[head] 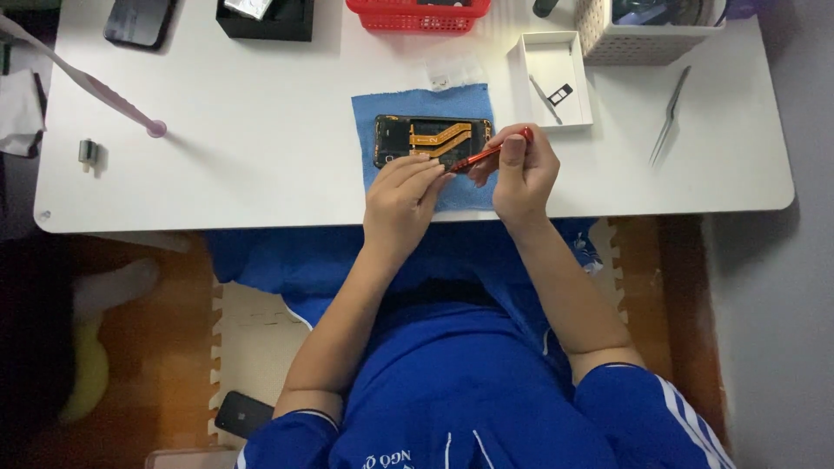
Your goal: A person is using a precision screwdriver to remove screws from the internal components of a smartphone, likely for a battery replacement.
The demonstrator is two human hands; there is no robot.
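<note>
Scene: a person in a blue shirt sits at a white table [261,156], seen from overhead, working on an opened phone [432,141] with its back cover off.
Phone: lies flat on a blue cloth [382,117] near the table's near edge, just left of centre; orange ribbon cables [443,137] cross its dark interior.
Left hand: the left hand [401,198] rests on the phone's near edge, fingers close together and pressed down flat, steadying the body rather than gripping it.
Right hand: the right hand [524,172] is closed around a red screwdriver [486,155], thumb up along the handle, tip slanting left toward the phone's near right portion.
Handling: the phone looks light, thin and stiff, yet fragile inside; the ribbon cables appear soft and easy to tear, so the safest hold is likely the outer frame edges, not the exposed middle. The cloth probably keeps it from sliding.
Screwdriver: slim and light, likely slippery at the shaft; best held at the handle, as here.
Surroundings: a white tray [569,48] with small parts sits at the far right of the cloth, tweezers [670,113] farther right, a red basket [419,16] at the far edge.
</note>
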